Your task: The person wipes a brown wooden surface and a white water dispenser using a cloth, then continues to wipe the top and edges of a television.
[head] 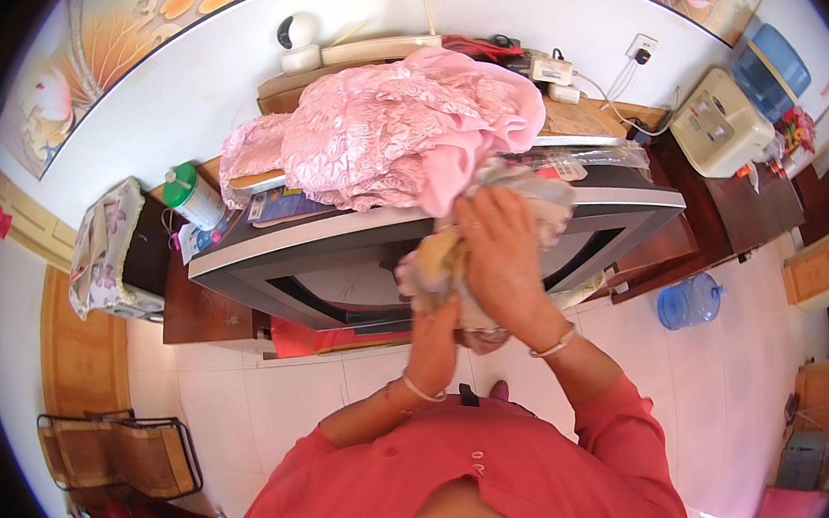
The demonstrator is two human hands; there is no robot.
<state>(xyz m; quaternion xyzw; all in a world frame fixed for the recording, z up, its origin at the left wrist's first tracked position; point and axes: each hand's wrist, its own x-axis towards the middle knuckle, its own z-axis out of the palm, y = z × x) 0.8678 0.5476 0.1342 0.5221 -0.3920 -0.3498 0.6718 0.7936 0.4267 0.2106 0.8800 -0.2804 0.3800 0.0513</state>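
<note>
Between my hands is a crumpled, patterned cloth (479,322), blurred by motion, with a yellowish patch on its left side. My right hand (499,251) presses over the top of it with the fingers bent. Lower left, my left hand (433,341) grips its edge, its fingertips partly hidden by the folds. Behind the cloth stands a television (339,289) with a silver-edged frame; hands and cloth cover the middle of its screen. A pink lace cover (381,125) lies bunched on top of the television, just beyond my right hand.
Left of the television stand a green-capped bottle (196,198) and a cloth-covered speaker (123,251). Behind are a white camera (300,42) and a power adapter (550,70) with cables. A water dispenser (721,122) is at right; a blue water bottle (690,301) lies on the floor.
</note>
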